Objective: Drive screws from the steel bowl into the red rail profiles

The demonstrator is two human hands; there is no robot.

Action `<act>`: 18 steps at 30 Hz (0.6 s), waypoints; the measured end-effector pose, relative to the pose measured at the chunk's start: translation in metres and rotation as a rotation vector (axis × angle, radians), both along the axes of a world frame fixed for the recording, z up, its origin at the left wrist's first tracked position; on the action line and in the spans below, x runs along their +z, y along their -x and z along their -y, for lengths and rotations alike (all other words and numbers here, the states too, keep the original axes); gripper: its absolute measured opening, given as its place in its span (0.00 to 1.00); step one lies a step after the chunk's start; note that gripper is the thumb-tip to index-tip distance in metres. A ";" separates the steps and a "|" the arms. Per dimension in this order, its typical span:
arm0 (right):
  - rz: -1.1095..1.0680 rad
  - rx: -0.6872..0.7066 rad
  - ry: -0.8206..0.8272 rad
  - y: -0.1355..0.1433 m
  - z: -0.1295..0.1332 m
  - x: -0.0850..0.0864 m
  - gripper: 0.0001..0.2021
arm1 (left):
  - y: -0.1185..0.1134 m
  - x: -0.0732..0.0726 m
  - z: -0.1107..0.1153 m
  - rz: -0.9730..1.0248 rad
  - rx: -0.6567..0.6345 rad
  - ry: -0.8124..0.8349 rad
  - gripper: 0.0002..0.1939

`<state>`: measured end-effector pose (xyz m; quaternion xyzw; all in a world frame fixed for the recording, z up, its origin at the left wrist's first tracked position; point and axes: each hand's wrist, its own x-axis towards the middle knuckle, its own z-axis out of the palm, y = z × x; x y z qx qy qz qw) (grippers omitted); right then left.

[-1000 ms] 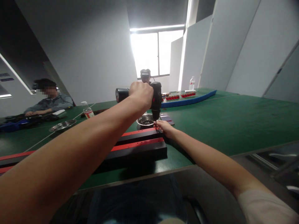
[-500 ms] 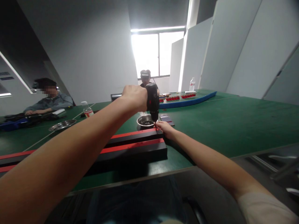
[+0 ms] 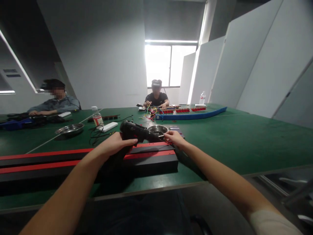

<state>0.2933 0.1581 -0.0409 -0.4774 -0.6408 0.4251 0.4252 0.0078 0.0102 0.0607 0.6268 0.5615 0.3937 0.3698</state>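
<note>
Clock reference: dial laid flat on the bench (image 3: 234, 140), twelve o'clock pointing away from the wearer.
Left hand (image 3: 114, 144): grip clenched around the power drill (image 3: 138, 131), thumb along its near side.
Power drill: above the right-hand end of the beams, tilted, nose towards about four o'clock and near the right hand.
Right hand (image 3: 174, 137): fingertips drawn together beside the drill's nose; whether they grasp a small part cannot be told.
Far beam (image 3: 153, 147): red top, black side, its end just below the right hand.
Near beam (image 3: 156, 164): same colours, parallel at six o'clock of the far beam; square end face set back from the bench's near edge.
Steel bowl (image 3: 157, 127): just beyond the drill's nose, with small dark pieces inside.
Flat rectangular item (image 3: 176, 130): at one o'clock of the right hand.
Room for moving: green surface extends from the right hand towards three o'clock.
Far boundary: curved blue strip (image 3: 195, 115) at one o'clock, red strips (image 3: 182, 110) behind it.
Ten o'clock: labelled bottle (image 3: 97, 119), white block (image 3: 109, 127) and shallow metal dish (image 3: 70, 129).
</note>
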 end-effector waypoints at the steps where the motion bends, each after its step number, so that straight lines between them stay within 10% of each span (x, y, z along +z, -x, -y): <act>1: 0.049 -0.034 -0.059 0.000 -0.005 0.004 0.08 | 0.006 -0.009 0.002 0.060 0.014 0.050 0.14; 8: 0.712 -0.130 -0.313 0.012 -0.049 0.040 0.08 | 0.024 -0.054 0.011 0.566 0.052 0.154 0.19; 18: 0.968 -0.001 -0.190 0.055 -0.084 0.036 0.10 | 0.021 -0.056 0.026 0.714 0.081 0.184 0.17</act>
